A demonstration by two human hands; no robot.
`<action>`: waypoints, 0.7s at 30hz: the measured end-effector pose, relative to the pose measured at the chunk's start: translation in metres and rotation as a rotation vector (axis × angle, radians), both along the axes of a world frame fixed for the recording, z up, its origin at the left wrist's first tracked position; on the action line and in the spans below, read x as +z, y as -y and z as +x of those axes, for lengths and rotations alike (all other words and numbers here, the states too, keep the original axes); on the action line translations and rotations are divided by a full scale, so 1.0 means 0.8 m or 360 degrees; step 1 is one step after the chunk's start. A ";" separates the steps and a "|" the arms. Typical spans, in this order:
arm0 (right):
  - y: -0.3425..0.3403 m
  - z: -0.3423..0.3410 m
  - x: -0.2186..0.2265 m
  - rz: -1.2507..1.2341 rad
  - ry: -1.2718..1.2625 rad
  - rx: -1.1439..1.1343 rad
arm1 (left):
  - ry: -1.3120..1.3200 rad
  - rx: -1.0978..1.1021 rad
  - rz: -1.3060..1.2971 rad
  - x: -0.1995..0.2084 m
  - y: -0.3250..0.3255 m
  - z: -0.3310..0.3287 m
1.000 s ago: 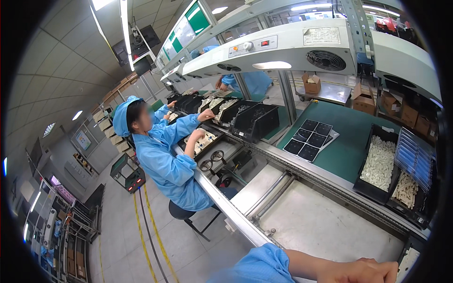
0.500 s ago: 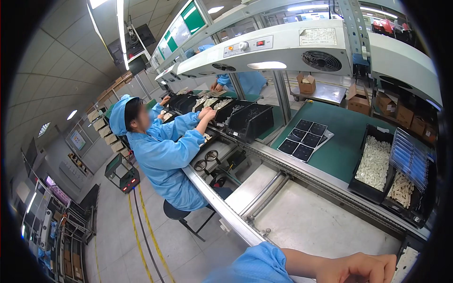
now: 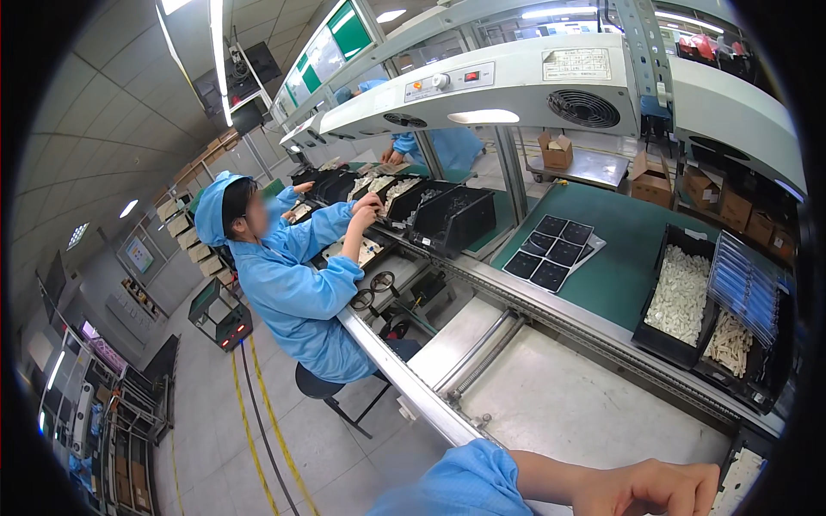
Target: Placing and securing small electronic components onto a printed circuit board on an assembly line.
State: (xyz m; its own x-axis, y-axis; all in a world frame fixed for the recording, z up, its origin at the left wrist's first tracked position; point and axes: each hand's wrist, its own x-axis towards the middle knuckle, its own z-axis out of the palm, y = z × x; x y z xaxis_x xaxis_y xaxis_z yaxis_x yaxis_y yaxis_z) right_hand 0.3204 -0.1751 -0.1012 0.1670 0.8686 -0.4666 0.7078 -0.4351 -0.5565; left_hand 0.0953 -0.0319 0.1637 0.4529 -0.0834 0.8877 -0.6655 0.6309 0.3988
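Observation:
My left hand (image 3: 650, 488) reaches in from the bottom edge toward the lower right, out of a blue sleeve (image 3: 473, 482). Its fingers are curled and drawn together; their tips run into the lower rim, so whatever they grip is hidden. Just beside the fingers lies a flat off-white plastic part (image 3: 740, 480) with small holes, in a black tray (image 3: 761, 444). My right hand is out of the picture.
Black bins of white plastic pieces (image 3: 680, 297) and cream pieces (image 3: 730, 344) stand at right, a blue clear tray (image 3: 747, 288) over one. A sheet with black squares (image 3: 551, 251) lies on the green bench (image 3: 602, 215). A co-worker in blue (image 3: 297, 284) sits left.
The co-worker's hands have shifted slightly left, and a cream-coloured piece in front of them shows more. My left hand stays nearly in place with its fingers still curled.

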 end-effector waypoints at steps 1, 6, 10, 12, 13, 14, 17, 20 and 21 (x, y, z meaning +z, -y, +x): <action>-0.001 -0.001 0.000 -0.0006 -0.0001 -0.0007 | -0.0002 -0.0004 -0.0008 0.000 -0.003 0.000; -0.001 -0.003 0.002 -0.0020 0.0002 -0.0035 | 0.0058 0.0022 0.0031 0.000 -0.010 0.002; 0.003 -0.006 0.003 -0.0029 0.0002 -0.0050 | 0.0078 0.0033 0.0011 0.001 -0.007 0.002; 0.006 -0.009 0.005 -0.0033 0.0001 -0.0056 | 0.0054 -0.0010 -0.0011 0.000 -0.005 0.000; 0.007 -0.010 0.005 -0.0033 0.0001 -0.0060 | 0.0053 -0.0011 -0.0014 0.000 -0.004 -0.001; 0.009 -0.011 0.006 -0.0034 0.0002 -0.0064 | 0.0047 -0.0014 -0.0008 0.000 -0.004 -0.001; 0.011 -0.013 0.009 -0.0034 0.0006 -0.0077 | 0.0068 0.0014 0.0016 0.001 -0.005 0.001; 0.014 -0.014 0.011 -0.0033 0.0010 -0.0091 | 0.0051 0.0009 0.0024 0.001 -0.003 -0.001; 0.015 -0.015 0.012 -0.0032 0.0010 -0.0096 | 0.0007 -0.0026 0.0013 0.001 -0.002 -0.001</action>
